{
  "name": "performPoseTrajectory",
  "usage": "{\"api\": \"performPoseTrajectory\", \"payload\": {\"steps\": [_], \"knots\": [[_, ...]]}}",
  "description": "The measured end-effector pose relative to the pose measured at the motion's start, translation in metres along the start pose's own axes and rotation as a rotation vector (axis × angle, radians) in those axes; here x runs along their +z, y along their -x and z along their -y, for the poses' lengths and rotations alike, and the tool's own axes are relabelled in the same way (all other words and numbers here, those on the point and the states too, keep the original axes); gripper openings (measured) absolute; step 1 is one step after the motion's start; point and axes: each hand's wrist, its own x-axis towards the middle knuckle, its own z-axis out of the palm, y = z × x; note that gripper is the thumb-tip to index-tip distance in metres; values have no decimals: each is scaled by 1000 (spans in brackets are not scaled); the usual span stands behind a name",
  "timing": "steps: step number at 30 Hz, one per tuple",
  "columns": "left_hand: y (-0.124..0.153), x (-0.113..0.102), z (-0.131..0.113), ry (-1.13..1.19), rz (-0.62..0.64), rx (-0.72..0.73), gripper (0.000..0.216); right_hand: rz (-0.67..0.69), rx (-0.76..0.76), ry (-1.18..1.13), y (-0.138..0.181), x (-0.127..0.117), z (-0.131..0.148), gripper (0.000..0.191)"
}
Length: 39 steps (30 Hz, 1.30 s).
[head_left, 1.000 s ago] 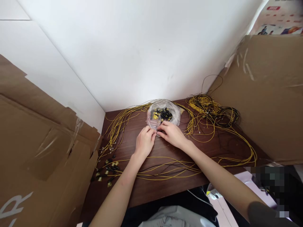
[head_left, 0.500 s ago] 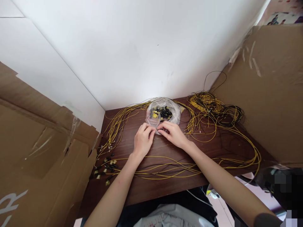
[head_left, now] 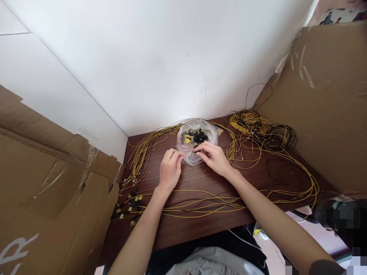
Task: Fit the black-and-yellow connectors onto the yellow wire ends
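Yellow strand (head_left: 188,154) spanned a small gap at the frame's centre, over a clear plastic bag (head_left: 213,136).
From where I stood, the left hand (head_left: 170,169) had its grip closed on that strand, while the right hand (head_left: 214,157) seemed to pinch a small dark piece (head_left: 196,151); whether strand and piece were joined, I couldn't tell. On the bench (head_left: 192,178), black-and-gold pieces (head_left: 138,203) lay among wires at the lower left of the frame, so several looked finished. Judging by the loose pieces (head_left: 200,135) in the bag and the wire tangle (head_left: 250,124) right of centre, plenty was left.
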Motion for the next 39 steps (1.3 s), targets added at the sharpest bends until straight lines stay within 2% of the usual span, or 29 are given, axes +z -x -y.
{"api": "performPoseTrajectory", "payload": {"steps": [8,12,19,26,29,34,39], "knots": [[-3,-13,12,-232,-102,-46,18,-13,-36,-13,1,0,-3,14],[-1,-13,10,-261,-116,-41,16,-12,-43,-5,3,2,-3,14],[3,-1,-4,-99,48,164,17,44,-105,-53,4,7,5,14],[5,6,-1,121,128,157,17,59,-80,-75,4,8,8,13],[4,4,0,142,92,97,15,60,-31,-62,4,7,6,16],[1,-4,-2,64,-73,10,15,79,-46,-10,3,4,1,15],[1,-7,-5,-29,-37,65,18,74,-53,46,3,3,0,17]]}}
